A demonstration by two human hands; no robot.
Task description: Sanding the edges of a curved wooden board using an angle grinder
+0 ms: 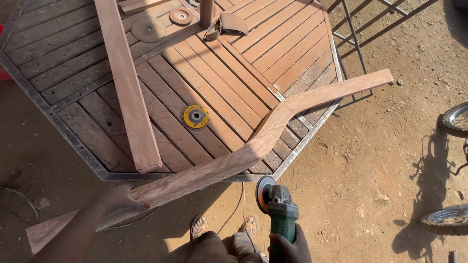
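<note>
At the counter's (73,141) edge, sanding gear in hand.
Left hand (119,202) presses the curved plank (253,146); right hand (290,243) has its grip wrapped round the green grinder (280,207) (disc just beside the wood).

— What is getting cut off here?

— The right hand (291,246) gripping the angle grinder (279,207) is running off the bottom edge, and the left hand (117,200) is sitting in deep shadow.

— And at the right?

— Two bicycle wheels (456,119) are slipping past the frame edge; the straight plank (127,83) is leaving at the top.
</note>
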